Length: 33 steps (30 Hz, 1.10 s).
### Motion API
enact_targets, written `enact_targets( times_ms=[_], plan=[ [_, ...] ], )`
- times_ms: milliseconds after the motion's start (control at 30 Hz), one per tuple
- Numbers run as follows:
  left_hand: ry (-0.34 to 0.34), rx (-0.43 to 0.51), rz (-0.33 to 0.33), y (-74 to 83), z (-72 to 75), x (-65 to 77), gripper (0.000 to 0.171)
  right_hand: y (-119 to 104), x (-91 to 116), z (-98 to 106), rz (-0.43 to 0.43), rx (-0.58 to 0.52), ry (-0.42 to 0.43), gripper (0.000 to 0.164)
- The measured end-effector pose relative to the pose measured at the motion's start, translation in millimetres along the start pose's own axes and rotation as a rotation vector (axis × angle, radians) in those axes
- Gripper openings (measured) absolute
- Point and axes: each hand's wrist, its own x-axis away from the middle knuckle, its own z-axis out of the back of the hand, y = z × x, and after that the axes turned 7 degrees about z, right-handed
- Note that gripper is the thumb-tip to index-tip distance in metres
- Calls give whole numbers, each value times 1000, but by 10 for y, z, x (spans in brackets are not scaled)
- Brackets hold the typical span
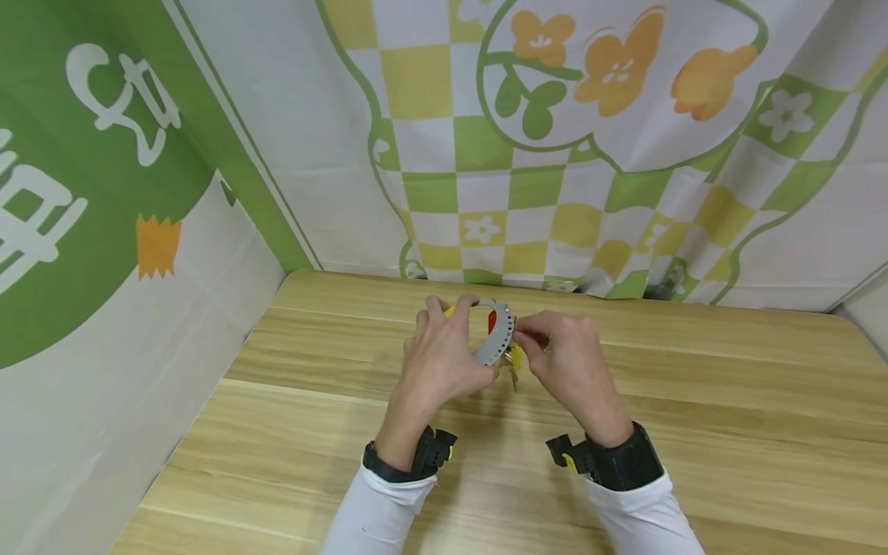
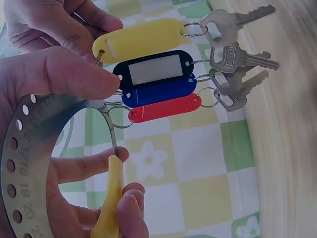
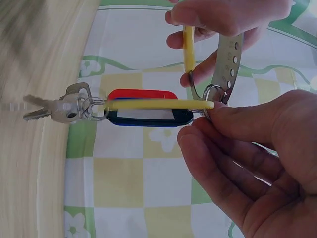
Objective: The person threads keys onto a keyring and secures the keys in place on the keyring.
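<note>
My left hand grips a grey metal key-holder ring, a curved plate with numbered holes and a yellow handle. Yellow, black, blue and red key tags hang from it side by side, each with a key on a small wire ring; one silver key is on the yellow tag. At the plate's right edge, my right hand pinches the ring end of the yellow tag between thumb and fingers, seen close in the right wrist view.
Beneath both hands is a wood-grain table. A patterned curtain hangs along its far edge, and a green and white cloth borders the left side. Black camera straps circle both wrists.
</note>
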Motion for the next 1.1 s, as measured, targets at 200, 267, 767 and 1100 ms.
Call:
enact_targets(
  times_ms=[200, 267, 767, 1100],
  plan=[
    [-3, 2, 2, -1, 4, 1, 89, -7, 1, 8, -55, -24, -21, 5],
    [0, 2, 4, 2, 4, 0, 90, -12, 2, 11, -108, -36, -33, 4],
    [14, 4, 14, 6, -12, 2, 90, -18, -9, 16, -78, -13, -7, 4],
    [-3, -4, 17, -1, -3, -6, 91, -11, 1, 10, 97, 90, -5, 5]
  ],
)
